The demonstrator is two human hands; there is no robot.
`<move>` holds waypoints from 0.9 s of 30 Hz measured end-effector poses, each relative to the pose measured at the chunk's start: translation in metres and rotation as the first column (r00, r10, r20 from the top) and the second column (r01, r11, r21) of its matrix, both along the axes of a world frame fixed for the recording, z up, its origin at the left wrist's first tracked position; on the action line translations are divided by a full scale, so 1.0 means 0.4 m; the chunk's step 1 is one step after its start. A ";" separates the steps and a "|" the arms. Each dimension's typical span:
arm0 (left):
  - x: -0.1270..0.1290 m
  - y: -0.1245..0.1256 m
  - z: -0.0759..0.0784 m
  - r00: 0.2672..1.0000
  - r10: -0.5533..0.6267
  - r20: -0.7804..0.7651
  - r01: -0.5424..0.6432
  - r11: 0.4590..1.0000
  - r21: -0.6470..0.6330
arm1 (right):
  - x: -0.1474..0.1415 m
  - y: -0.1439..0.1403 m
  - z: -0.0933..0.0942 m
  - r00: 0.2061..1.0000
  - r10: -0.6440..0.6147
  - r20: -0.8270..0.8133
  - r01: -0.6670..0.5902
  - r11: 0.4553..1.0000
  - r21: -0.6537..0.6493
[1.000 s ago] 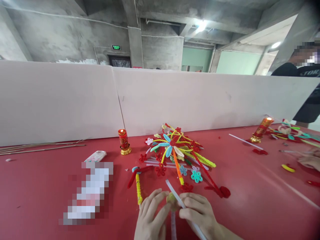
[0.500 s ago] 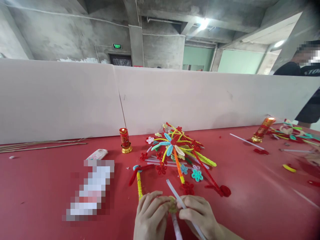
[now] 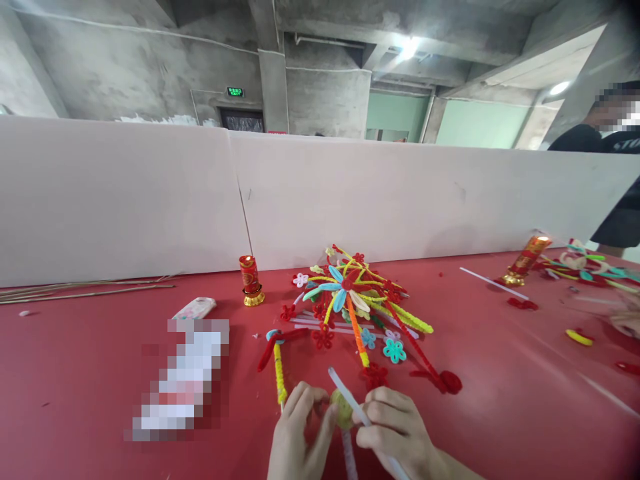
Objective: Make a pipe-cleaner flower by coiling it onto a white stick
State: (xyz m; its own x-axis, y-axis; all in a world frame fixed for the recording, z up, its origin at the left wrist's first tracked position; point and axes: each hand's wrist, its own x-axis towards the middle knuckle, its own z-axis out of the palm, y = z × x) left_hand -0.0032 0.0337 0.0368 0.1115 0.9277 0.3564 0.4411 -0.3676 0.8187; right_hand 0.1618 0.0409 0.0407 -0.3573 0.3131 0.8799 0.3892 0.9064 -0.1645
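Observation:
My left hand (image 3: pixel 304 433) is closed, with its thumb and fingertips at the edge of a round yellow-green fuzzy piece (image 3: pixel 342 408). A pale purple wrapped stem (image 3: pixel 349 453) runs down below that piece. In my right hand (image 3: pixel 397 427) lies a translucent whitish glue stick (image 3: pixel 345 390), slanting up to the left across the round piece. My right fingertips meet the piece's right side. A yellow wrapped stick with a red fuzzy top (image 3: pixel 279 373) lies just beyond my left hand. Ahead is a pile of pipe-cleaner flowers (image 3: pixel 345 287) in several colours.
A lit red candle (image 3: pixel 249 277) on a gold base stands left of the pile; another candle (image 3: pixel 527 260) leans at right. A white packet (image 3: pixel 195 309) and thin sticks (image 3: pixel 85 291) lie left. A white partition (image 3: pixel 350 193) borders the red table (image 3: pixel 500 413). A blurred hand (image 3: pixel 627 323) shows far right.
My left fingers have lifted and shifted on the round piece, so more of its face shows. The glue stick's tip has moved slightly left and down.

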 end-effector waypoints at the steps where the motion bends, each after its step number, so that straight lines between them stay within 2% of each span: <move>1: 0.002 0.001 0.004 1.000 -0.014 0.012 0.014 0.999 -0.039 | 0.000 0.001 -0.006 1.000 0.019 -0.006 -0.019 1.000 -0.007; 6: 0.006 0.005 0.010 0.996 -0.026 0.082 0.040 0.983 -0.179 | -0.001 0.004 -0.035 0.998 0.025 -0.053 -0.029 0.997 -0.071; 11: 0.007 0.006 0.001 0.986 -0.035 0.161 0.077 0.963 -0.260 | 0.001 -0.002 -0.009 1.000 -0.002 0.010 0.003 0.996 -0.090; 18: 0.009 0.008 0.002 0.975 -0.028 0.220 0.093 0.952 -0.292 | 0.000 -0.008 0.017 1.000 -0.007 -0.025 0.002 0.974 -0.228; 27: 0.011 0.009 0.005 0.974 -0.033 0.224 0.104 0.945 -0.311 | -0.001 -0.004 -0.004 0.994 -0.027 -0.110 -0.016 0.929 -0.370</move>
